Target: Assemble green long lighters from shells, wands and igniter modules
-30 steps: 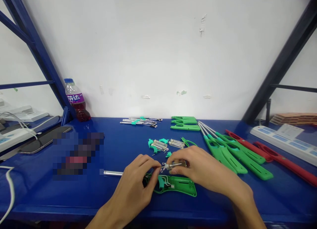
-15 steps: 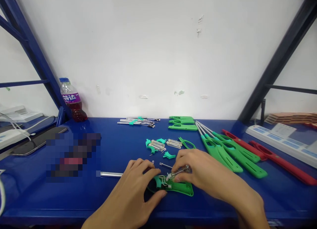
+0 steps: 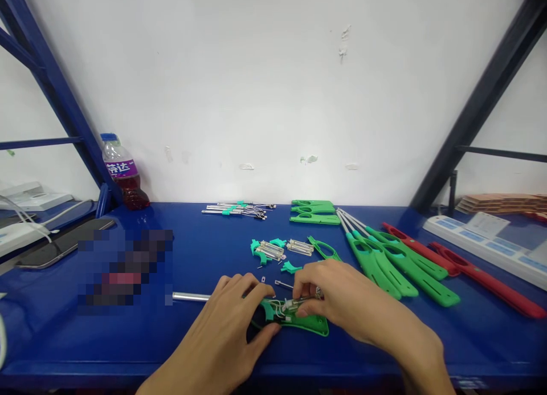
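Now that the clear tank (image 3: 292, 305) has dropped to the green shell (image 3: 314, 325) near the bench's (image 3: 188, 264) front edge, they look in contact. Right hand's (image 3: 335, 289) grip clamps the tank; left hand's (image 3: 233, 318) thumb and fingers stand apart across the shell.

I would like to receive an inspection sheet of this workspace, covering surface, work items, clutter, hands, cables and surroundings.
Surface: glossy blue tabletop, crowded with parts toward the middle and right.
Job's things: hollow green plastic handle shell, carrying white wires and a curved teal plastic piece; small clear plastic canister at the shell.
Clutter: purple-labelled plastic bottle with blue cap; pixelated patch, contents unreadable.
Hands: left hand spans the shell, thumb and forefinger apart, grip unclear; right hand pinches the canister.
Cables: white cables at left, one cut off by the picture's edge.
Surroundings: white wall with scuffed patches; blue metal frame at left, dark metal post at right.
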Demonstrator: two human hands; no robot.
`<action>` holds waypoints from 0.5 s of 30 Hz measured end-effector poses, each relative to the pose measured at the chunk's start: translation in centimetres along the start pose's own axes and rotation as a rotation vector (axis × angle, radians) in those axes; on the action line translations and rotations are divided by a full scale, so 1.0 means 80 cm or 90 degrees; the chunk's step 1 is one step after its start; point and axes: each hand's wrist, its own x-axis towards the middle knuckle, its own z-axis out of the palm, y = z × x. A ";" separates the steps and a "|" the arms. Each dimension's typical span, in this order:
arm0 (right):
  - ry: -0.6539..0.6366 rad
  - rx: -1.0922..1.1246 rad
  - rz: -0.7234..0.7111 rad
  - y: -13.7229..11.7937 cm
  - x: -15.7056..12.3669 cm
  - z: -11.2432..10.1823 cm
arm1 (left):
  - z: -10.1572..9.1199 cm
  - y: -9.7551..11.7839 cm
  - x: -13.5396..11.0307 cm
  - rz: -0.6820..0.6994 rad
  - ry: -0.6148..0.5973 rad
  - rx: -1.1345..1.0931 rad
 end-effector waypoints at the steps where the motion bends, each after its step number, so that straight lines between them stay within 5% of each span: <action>1: -0.001 0.001 0.000 -0.001 0.000 0.000 | -0.001 0.000 0.000 -0.001 -0.003 0.003; 15: 0.007 -0.026 0.009 0.001 -0.001 0.000 | -0.005 0.005 0.002 0.001 -0.018 0.015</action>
